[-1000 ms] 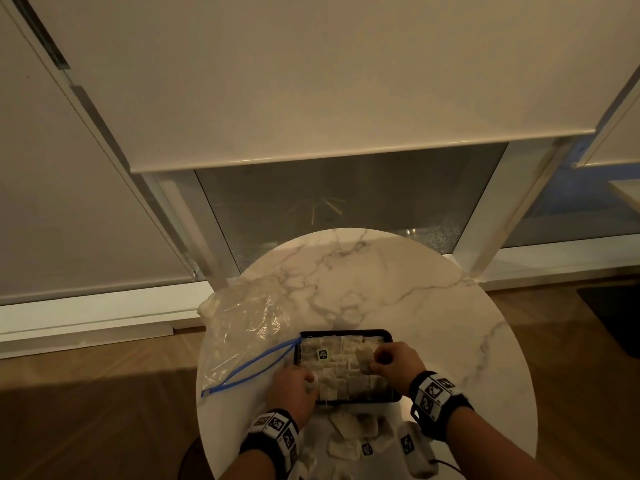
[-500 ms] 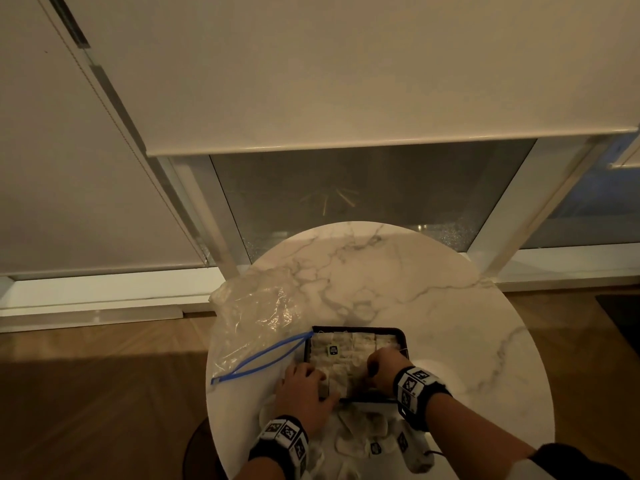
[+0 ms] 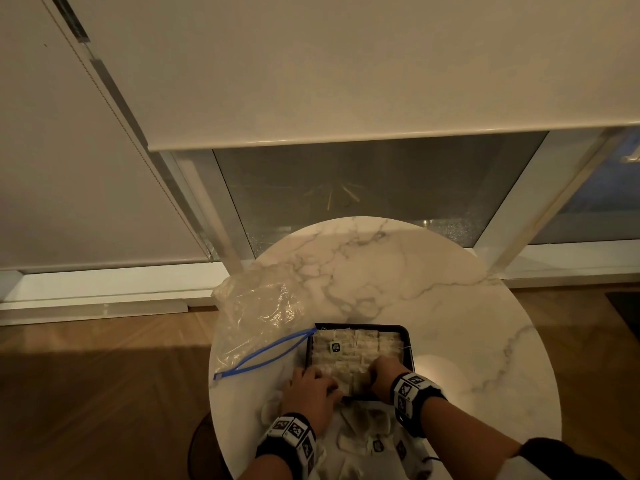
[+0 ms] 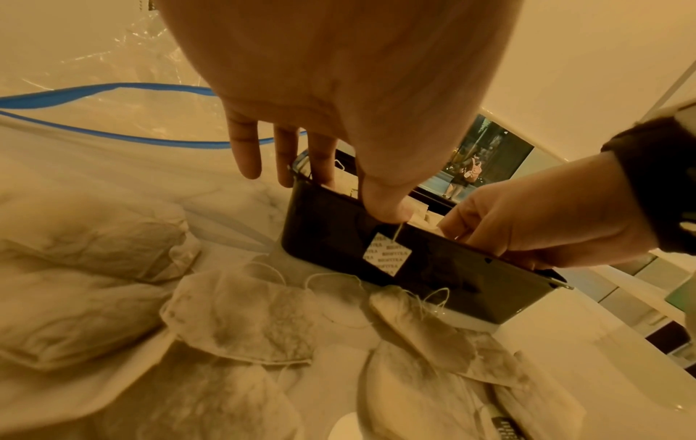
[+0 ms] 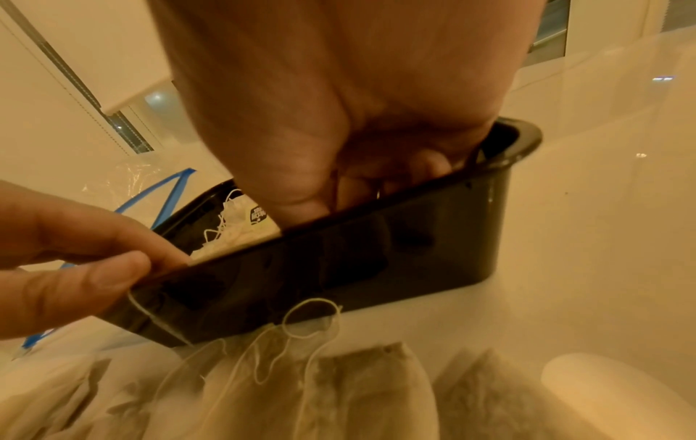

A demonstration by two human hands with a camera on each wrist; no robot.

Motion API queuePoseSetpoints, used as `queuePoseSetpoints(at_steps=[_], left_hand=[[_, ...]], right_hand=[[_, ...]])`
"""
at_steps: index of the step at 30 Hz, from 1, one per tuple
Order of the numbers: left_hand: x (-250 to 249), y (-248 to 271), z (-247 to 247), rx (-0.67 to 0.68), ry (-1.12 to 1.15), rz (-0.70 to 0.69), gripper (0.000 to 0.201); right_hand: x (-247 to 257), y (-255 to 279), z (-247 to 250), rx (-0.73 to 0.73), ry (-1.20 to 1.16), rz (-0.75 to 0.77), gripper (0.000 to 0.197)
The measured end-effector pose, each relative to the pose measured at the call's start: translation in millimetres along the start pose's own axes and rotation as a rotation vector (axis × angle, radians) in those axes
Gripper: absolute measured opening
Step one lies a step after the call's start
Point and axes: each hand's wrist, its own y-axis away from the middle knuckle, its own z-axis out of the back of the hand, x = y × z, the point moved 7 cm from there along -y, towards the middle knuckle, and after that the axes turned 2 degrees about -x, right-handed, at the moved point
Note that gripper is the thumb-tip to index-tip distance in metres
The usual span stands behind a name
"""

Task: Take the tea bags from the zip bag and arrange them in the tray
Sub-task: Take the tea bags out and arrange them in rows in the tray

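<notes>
Tea bags (image 3: pixel 356 344) fill the black tray (image 3: pixel 408 336) near the table's (image 3: pixel 433 289) front edge, with more loose ones (image 4: pixel 241 315) between tray and edge. The left hand (image 3: pixel 311 389) grips the tray's near-left corner, thumb pinning a string whose paper tag (image 4: pixel 386 256) hangs down the wall; only the left wrist view shows this. The right hand (image 3: pixel 386 372) digs into the tray with curled fingers; what they hold I cannot tell. The tag's print is unreadable. The zip bag (image 3: pixel 256 320) lies open at the left edge.
</notes>
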Motion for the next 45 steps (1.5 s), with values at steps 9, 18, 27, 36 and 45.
queuePoseSetpoints(at_steps=[9,18,27,36,45], left_hand=[[-1.5,3.9,-7.8,0.045,-0.011,0.007,0.039],[-2.9,10.9,-1.0,-0.05,-0.027,0.023,0.04],[23.0,29.8,34.2,-0.444,0.317,-0.035,0.02],[99.1,48.2,12.7,-0.36,0.463,0.222,0.023],[135.7,38.9,-12.9,-0.036,0.23,0.297,0.046]], right_hand=[[0.8,0.0,-3.1,-0.028,-0.057,-0.005,0.01],[0.2,9.4,7.7,-0.119,-0.177,0.035,0.02],[-0.6,49.1,20.1,-0.273,-0.406,0.106,0.011],[22.6,88.5,15.6,-0.342,-0.462,0.194,0.005],[41.2,95.1,-25.1,-0.28,-0.438,0.177,0.007]])
